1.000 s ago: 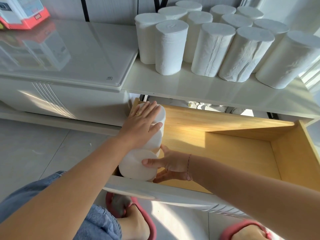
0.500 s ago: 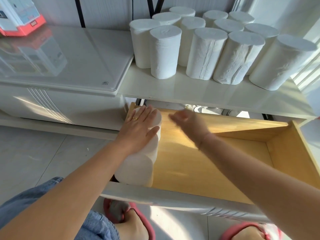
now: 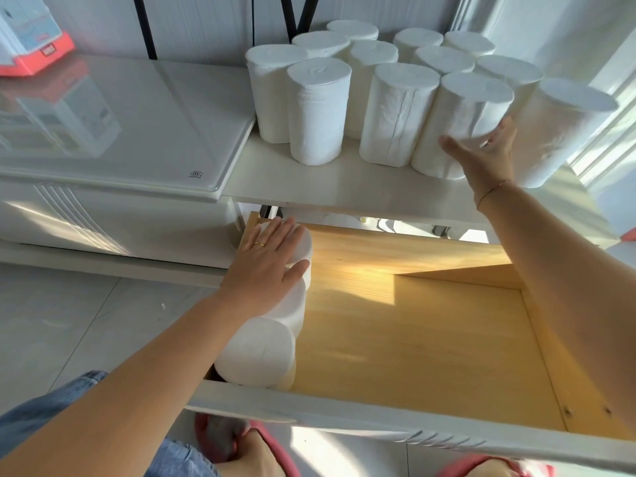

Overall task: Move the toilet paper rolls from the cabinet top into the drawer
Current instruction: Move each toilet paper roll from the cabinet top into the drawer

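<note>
Several white toilet paper rolls (image 3: 320, 111) stand upright in a cluster on the white cabinet top (image 3: 344, 187). Below it the wooden drawer (image 3: 430, 339) is pulled out. Two rolls lie end to end along its left wall, the near roll (image 3: 258, 352) by the front panel and the far roll (image 3: 304, 241) mostly covered. My left hand (image 3: 265, 266) rests flat on them with fingers spread. My right hand (image 3: 488, 156) is raised to the front row, thumb and fingers apart around the lower front of one standing roll (image 3: 471, 101).
A glossy glass-topped unit (image 3: 137, 125) adjoins the cabinet on the left, with a red and white box (image 3: 31, 43) at its back corner. The drawer's white front panel (image 3: 344, 413) is close to my knees. Pink slippers (image 3: 213, 438) are on the tile floor.
My right hand left the near roll in the drawer, rose over the drawer and reached the standing rolls on the cabinet top. My left hand stayed flat on the rolls in the drawer.
</note>
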